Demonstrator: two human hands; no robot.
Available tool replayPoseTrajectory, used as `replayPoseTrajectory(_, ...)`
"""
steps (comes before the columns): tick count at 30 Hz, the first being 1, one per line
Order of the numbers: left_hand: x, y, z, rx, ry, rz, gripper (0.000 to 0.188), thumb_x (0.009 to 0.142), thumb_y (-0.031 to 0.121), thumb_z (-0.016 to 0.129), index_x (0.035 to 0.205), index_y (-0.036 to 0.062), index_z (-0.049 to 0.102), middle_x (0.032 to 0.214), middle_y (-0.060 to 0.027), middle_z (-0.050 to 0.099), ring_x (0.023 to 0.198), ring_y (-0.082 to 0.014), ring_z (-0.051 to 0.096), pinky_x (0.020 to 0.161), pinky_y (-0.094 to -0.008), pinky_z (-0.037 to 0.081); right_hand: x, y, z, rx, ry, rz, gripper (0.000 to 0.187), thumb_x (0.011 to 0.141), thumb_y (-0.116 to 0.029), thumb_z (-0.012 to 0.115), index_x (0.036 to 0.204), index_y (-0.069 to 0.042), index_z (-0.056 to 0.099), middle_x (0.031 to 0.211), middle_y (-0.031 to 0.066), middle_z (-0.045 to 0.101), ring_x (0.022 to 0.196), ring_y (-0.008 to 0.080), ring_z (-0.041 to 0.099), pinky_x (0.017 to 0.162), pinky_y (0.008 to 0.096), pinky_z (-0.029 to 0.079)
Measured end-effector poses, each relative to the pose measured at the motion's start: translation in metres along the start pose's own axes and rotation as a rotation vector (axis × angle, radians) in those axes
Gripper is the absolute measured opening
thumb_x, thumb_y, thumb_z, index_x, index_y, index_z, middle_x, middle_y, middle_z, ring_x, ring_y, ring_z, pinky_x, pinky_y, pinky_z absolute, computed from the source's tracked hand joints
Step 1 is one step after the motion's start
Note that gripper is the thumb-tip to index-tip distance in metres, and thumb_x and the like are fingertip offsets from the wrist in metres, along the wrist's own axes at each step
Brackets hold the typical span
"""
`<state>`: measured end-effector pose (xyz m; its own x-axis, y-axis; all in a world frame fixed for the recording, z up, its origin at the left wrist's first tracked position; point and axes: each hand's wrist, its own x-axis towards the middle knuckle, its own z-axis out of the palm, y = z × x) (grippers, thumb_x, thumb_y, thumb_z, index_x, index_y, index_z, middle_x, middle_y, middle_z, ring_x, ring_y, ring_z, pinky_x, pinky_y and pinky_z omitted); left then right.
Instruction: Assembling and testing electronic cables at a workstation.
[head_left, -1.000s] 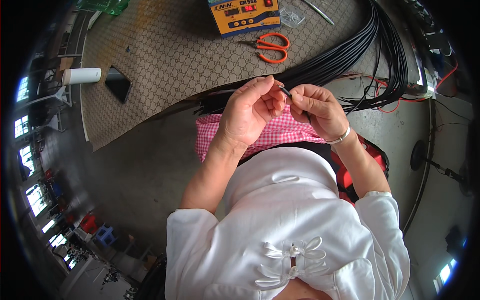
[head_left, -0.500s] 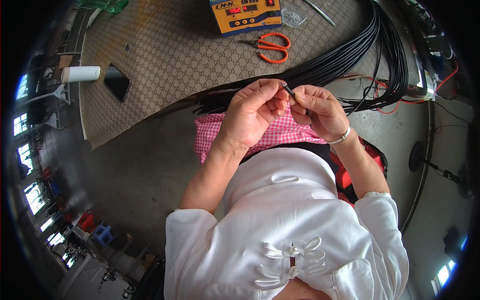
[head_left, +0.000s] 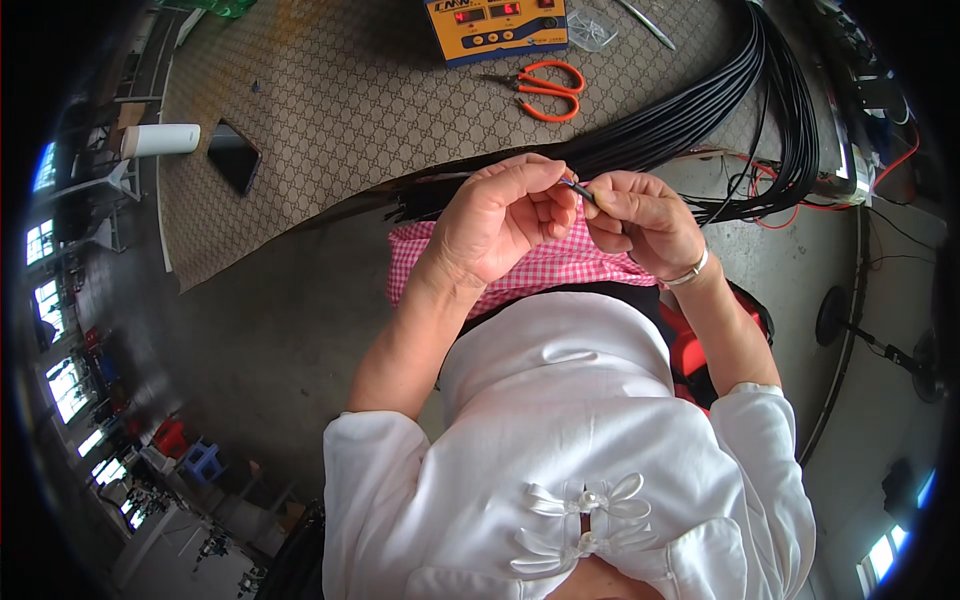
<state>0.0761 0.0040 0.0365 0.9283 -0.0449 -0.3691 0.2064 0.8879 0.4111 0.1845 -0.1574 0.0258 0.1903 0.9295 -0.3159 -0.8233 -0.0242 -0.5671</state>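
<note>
1. My right grip (head_left: 648, 215) pinches the black cable (head_left: 584, 194) between thumb and fingers, close to its end.
2. My left grip (head_left: 500, 215) has thumb and forefinger pressed together at the thin wires (head_left: 567, 182) coming out of that end.
3. The cable sits between my hands, over the pink checked cloth (head_left: 418, 262) and near the desk (head_left: 340, 110) edge.
4. Just beyond lies a black cable bundle (head_left: 690, 118).
5. Farther out on the desk are orange-handled scissors (head_left: 550, 91), then a yellow-and-blue box (head_left: 497, 42).
</note>
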Motion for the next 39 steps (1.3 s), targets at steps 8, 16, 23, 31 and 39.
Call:
replayPoseTrajectory(8, 0.001, -0.003, -0.001, -0.061, -0.066, 0.016, 0.018, 0.087, 0.017, 0.051, 0.091, 0.0007, 0.057, 0.076, -0.0086, 0.06, 0.066, -0.0156, 0.055, 0.061, -0.0266, 0.043, 0.001, 0.002, -0.001, 0.011, 0.03, -0.013, 0.017, 0.085, -0.015, 0.053, 0.082, 0.001, 0.056, 0.069, 0.0017, 0.05, 0.054, 0.0082, 0.038, 0.046, 0.02, 0.029)
replayPoseTrajectory(16, -0.001, -0.003, 0.002, 0.037, -0.001, 0.119, 0.018, 0.088, 0.015, 0.049, 0.093, -0.0003, 0.057, 0.075, -0.0081, 0.059, 0.067, -0.0156, 0.055, 0.063, -0.0265, 0.044, 0.004, 0.002, 0.004, -0.054, 0.094, -0.054, 0.016, 0.085, -0.015, 0.053, 0.081, 0.0, 0.055, 0.066, 0.0009, 0.05, 0.053, 0.007, 0.039, 0.046, 0.0191, 0.031)
replayPoseTrajectory(23, -0.004, -0.006, 0.012, 0.332, 0.168, 0.288, 0.018, 0.088, 0.014, 0.049, 0.093, -0.0004, 0.057, 0.076, -0.0057, 0.059, 0.067, -0.0119, 0.055, 0.064, -0.0233, 0.045, 0.005, 0.007, 0.006, -0.106, 0.18, -0.104, 0.017, 0.085, -0.015, 0.054, 0.085, 0.001, 0.057, 0.063, 0.0002, 0.049, 0.053, 0.0062, 0.04, 0.046, 0.0185, 0.031)
replayPoseTrajectory(31, -0.001, -0.004, 0.002, 0.03, 0.019, 0.158, 0.017, 0.087, 0.015, 0.05, 0.09, 0.0003, 0.058, 0.075, -0.0078, 0.06, 0.066, -0.0144, 0.055, 0.06, -0.0256, 0.044, 0.005, 0.008, 0.004, -0.128, 0.136, -0.11, 0.016, 0.085, -0.015, 0.055, 0.084, 0.0, 0.057, 0.064, 0.0011, 0.05, 0.054, 0.0064, 0.041, 0.047, 0.0184, 0.032)
replayPoseTrajectory(39, 0.0, 0.002, -0.004, -0.025, 0.008, 0.049, 0.016, 0.086, 0.013, 0.05, 0.089, 0.0002, 0.059, 0.073, -0.0088, 0.06, 0.065, -0.0162, 0.056, 0.059, -0.0268, 0.044, 0.006, 0.008, 0.002, -0.159, 0.118, -0.103, 0.015, 0.085, -0.016, 0.056, 0.082, -0.001, 0.057, 0.066, 0.0013, 0.051, 0.055, 0.0063, 0.042, 0.048, 0.0185, 0.033)
